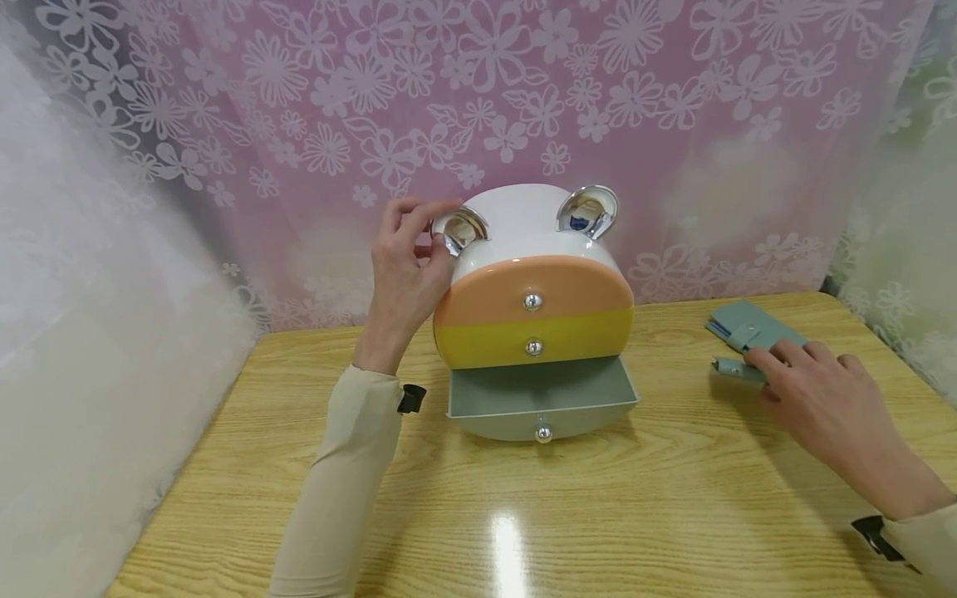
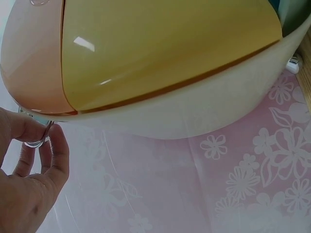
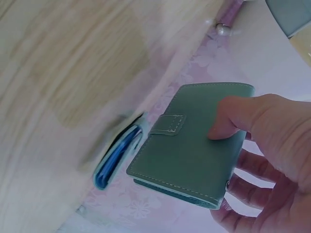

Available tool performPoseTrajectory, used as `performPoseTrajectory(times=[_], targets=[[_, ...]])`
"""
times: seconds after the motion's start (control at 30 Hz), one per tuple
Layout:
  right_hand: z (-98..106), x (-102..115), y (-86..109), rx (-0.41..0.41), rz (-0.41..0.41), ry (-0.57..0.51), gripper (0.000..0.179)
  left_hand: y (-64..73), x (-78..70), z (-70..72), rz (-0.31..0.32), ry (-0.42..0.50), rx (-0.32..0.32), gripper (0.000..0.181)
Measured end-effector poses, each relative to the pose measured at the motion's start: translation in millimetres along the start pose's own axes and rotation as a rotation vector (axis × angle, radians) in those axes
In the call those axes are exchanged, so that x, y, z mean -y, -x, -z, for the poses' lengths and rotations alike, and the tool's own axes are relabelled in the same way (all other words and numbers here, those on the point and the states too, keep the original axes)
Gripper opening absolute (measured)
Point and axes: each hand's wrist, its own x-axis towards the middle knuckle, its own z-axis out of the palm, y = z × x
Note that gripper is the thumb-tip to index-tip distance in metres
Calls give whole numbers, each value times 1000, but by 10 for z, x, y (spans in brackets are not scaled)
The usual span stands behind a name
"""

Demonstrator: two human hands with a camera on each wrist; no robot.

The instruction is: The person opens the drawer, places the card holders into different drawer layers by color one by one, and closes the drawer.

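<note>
A small rounded drawer cabinet [image 1: 516, 218] with a white shell and two silvery ears stands on the table. Its orange and yellow drawers are closed, while the grey-green bottom drawer [image 1: 493, 428] is pulled out and bare inside. My left hand [image 1: 407, 266] pinches the left ear [image 1: 467, 224] between thumb and fingers. Over the table's right side, my right hand [image 1: 830, 407] holds a green snap wallet [image 3: 194, 150], thumb on its upper face and fingers beneath. Just behind it lies a second green wallet [image 1: 755, 322], with blue edges showing at its open side [image 3: 112, 162].
The wood-grain table [image 1: 613, 515] reaches back to a pink floral curtain [image 1: 478, 100]. Pale sheets hang at both sides. A silver knob [image 1: 543, 433] juts from the front of the pulled-out drawer.
</note>
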Motion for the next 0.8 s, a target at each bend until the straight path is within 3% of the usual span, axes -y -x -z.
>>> performPoseTrajectory(times=[0.3,0.47,0.63,0.8], targets=[[66,74,-59,-128,60,-18,41,-1,-18,10,6,-14,20,38],[118,121,-93,-192,108,-24,16,-1,-23,2,18,-16,22,39],[154,160,-145,-258,136,-46,48,0,-25,7,21,-16,21,38],[203,203,-180,-290,131,-81,52,-4,-19,0,19,-8,17,38]])
